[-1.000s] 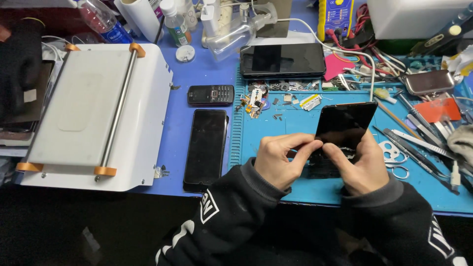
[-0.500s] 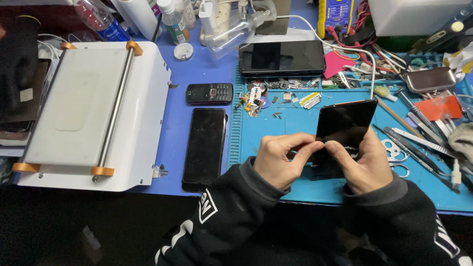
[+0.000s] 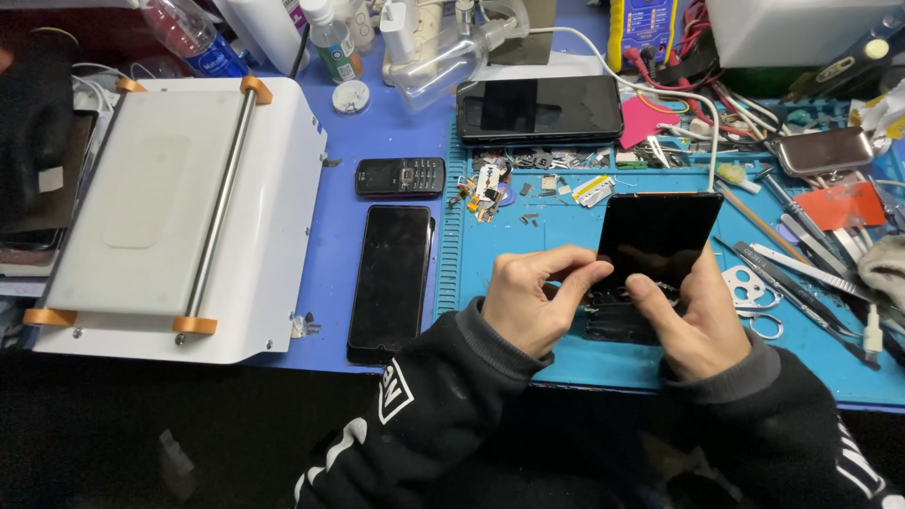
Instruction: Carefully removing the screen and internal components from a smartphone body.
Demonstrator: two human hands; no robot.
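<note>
Left hand [image 3: 533, 300]: my grip is pinching the lower left edge of the black screen panel [image 3: 657, 236], thumb and forefinger closed on it. Right hand [image 3: 686, 316]: grip closed on the same panel from the right, thumb pressing its lower face. The panel is standing tilted up off the open phone body [image 3: 617, 316], which is lying on the blue work mat [image 3: 566, 358] just under my fingers.

Against the frames a second and half a second back, almost nothing is shifting: panel at the same tilt, both hands in the same place, fingers only slightly re-seated. I am reading this as the panel still hinged at its lower edge, not yet free of the body.

Outward, packages and labels by place:
- clear bottle with a blue label [image 3: 184, 38], far left corner of the counter
- small bottle with a green label [image 3: 332, 45], beside it
- yellow-and-blue box [image 3: 644, 28], standing at the back, centre right
- red card [image 3: 839, 203], lying on the mat to the right
- pink card [image 3: 644, 123], lying beside the large dark tablet [image 3: 537, 106]
- white machine [image 3: 179, 212], sitting far left.
</note>
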